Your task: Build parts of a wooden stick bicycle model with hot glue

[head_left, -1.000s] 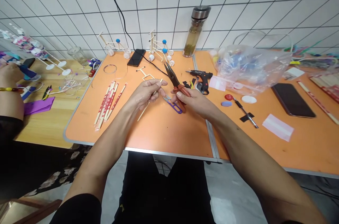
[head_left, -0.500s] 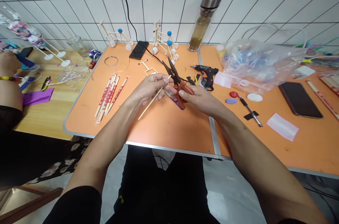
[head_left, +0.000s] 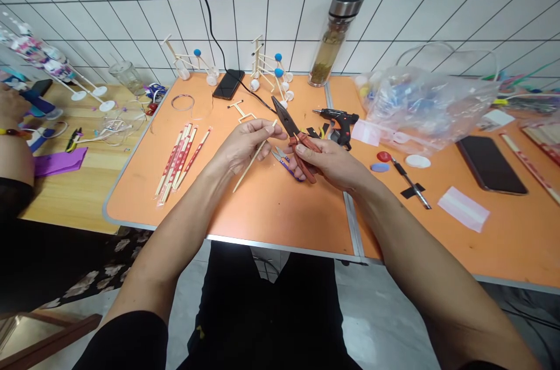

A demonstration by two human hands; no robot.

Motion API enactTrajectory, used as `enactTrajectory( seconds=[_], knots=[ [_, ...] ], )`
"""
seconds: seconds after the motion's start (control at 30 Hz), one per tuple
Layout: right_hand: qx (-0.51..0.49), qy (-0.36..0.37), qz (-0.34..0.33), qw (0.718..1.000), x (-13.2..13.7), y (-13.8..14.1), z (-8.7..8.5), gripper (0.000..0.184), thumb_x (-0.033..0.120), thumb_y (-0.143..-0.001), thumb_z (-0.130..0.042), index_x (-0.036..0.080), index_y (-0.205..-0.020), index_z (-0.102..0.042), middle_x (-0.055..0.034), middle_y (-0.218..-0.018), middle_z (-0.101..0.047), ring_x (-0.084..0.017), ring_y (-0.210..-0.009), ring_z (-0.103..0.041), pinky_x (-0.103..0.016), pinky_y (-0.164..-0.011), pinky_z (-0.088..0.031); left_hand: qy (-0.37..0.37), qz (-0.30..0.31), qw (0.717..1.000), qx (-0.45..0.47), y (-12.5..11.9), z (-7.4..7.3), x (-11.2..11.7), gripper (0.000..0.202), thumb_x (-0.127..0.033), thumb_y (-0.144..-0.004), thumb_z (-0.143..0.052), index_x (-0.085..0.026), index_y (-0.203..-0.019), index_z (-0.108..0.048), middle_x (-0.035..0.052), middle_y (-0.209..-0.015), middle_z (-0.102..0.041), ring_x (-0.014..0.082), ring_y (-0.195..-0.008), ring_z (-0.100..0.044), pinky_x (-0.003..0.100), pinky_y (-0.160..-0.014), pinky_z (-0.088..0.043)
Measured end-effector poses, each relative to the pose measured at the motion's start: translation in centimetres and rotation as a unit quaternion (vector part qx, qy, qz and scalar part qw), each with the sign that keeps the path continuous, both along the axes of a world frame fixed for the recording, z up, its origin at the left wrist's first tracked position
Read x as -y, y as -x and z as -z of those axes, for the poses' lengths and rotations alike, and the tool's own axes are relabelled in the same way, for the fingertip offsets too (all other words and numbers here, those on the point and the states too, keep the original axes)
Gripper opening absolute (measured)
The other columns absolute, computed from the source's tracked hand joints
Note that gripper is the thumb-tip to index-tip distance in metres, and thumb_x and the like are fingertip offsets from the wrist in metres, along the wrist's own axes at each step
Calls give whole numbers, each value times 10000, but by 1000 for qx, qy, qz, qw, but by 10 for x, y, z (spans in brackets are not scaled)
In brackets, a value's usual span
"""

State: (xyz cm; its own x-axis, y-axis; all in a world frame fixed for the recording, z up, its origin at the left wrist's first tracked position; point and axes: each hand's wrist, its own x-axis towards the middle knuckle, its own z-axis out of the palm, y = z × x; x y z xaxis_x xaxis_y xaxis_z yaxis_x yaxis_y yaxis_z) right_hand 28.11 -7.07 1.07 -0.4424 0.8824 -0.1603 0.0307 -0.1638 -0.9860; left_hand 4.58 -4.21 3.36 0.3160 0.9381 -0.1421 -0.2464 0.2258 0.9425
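White tiles (head_left: 284, 17) are met by an orange worktop (head_left: 262, 221), where wrapped chopsticks (head_left: 177, 163) are laid left of the fingers. One thin stick (head_left: 247, 169) is pinched by the fingers of the left hand (head_left: 249, 145), its long axis slanted from an end just beyond them toward the near edge; pliers (head_left: 289, 124) are clasped in the right hand (head_left: 328, 163), jaws just beside that end.

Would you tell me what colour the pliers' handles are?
The pliers' handles are reddish-brown, seen best in the head view, the only one.
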Motion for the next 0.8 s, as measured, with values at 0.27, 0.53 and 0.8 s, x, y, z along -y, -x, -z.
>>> enactTrajectory(
  seconds=[0.27,0.53,0.8],
  knots=[
    [-42,82,-52,994,4,11,-2,702,880,-888,-763,221,-1118,-686,5,-728,-707,-108,-406,-494,-276,-375,-343,-6,10,999,42,-1,-3,2,137,-181,-981,-811,-111,-873,-764,169,-1393,-819,56,-635,-715,162,-472,-486],
    [297,-195,68,932,10,18,-3,205,372,-860,-731,232,-970,-629,-32,-899,-680,-219,-806,-597,-347,-691,-429,-39,1,999,17,-1,4,0,138,-252,-911,-884,-136,-900,-809,136,-1374,-829,55,-620,-699,168,-460,-502],
    [207,-143,61,966,3,0,-10,372,560,-1009,-600,199,-960,-676,-121,-981,-745,-229,-776,-636,-368,-699,-489,-22,11,999,-26,-5,14,-2,248,-364,-962,-876,-142,-1008,-777,35,-720,-789,87,-447,-602,187,-413,-435]
  ],
)
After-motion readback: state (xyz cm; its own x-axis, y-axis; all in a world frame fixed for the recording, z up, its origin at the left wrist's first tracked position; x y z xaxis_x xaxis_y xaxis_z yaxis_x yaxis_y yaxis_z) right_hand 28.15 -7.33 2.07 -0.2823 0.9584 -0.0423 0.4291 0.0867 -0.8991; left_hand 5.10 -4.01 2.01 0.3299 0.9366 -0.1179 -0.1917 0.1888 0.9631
